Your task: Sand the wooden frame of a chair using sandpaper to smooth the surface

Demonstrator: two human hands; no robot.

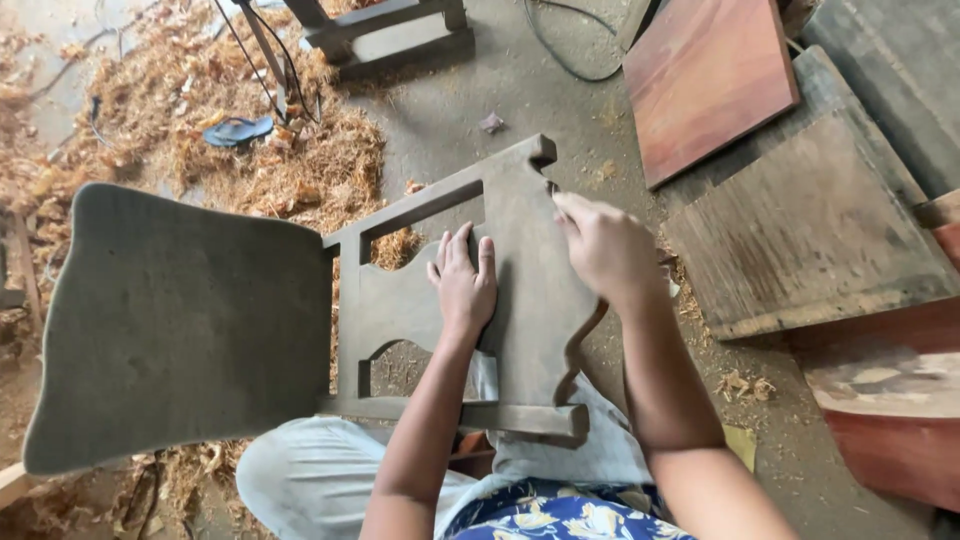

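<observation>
A grey, unfinished wooden chair (pixel 300 300) lies on its side across the person's lap, its broad seat panel to the left and its carved backrest (pixel 520 290) turned up toward the camera. Around it spreads a dusty concrete floor (pixel 480 80), heaped at the upper left with pale wood shavings (pixel 310 160). To the right lie flat wooden boards: a weathered grey one (pixel 810 230), a reddish-brown panel (pixel 705 75) above it, and a red-edged piece (pixel 890 420) at the lower right. A metal stand's base (pixel 385 30) sits at the top, with black cables beside it, and a blue sandal (pixel 238 130) rests in the shavings. The left hand (pixel 462 280) lies flat on the backrest's middle slat, fingers together and stretched out. The right hand (pixel 605 250) is curled, fingertips pressed to the backrest's right edge; whether it pinches anything I cannot tell.
</observation>
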